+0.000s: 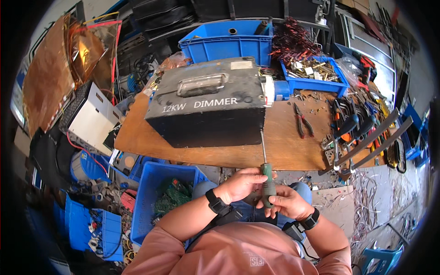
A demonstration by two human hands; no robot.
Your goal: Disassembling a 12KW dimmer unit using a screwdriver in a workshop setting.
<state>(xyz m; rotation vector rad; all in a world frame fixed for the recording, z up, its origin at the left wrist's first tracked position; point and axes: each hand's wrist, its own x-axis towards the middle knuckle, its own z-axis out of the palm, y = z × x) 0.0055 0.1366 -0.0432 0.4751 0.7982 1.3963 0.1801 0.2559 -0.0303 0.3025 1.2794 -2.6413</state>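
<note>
A black metal box (206,126) with a handle on top and white lettering on its edge sits on the wooden table. In front of its near right corner is a screwdriver (268,181) with a green handle, its thin shaft pointing away from me. The tip reaches the box's right edge; whether it sits in a screw is too small to tell. My left hand (241,184) closes on the front part of the handle. My right hand (288,202) grips the handle's butt end with thumb and fingers.
Pliers with dark red handles (303,124) lie on the wooden table (284,153), right of the box. Several hand tools (355,126) crowd its right end. Behind stand a blue crate (229,48) and a blue tray of brass parts (316,85). A blue basket (142,206) is at my left.
</note>
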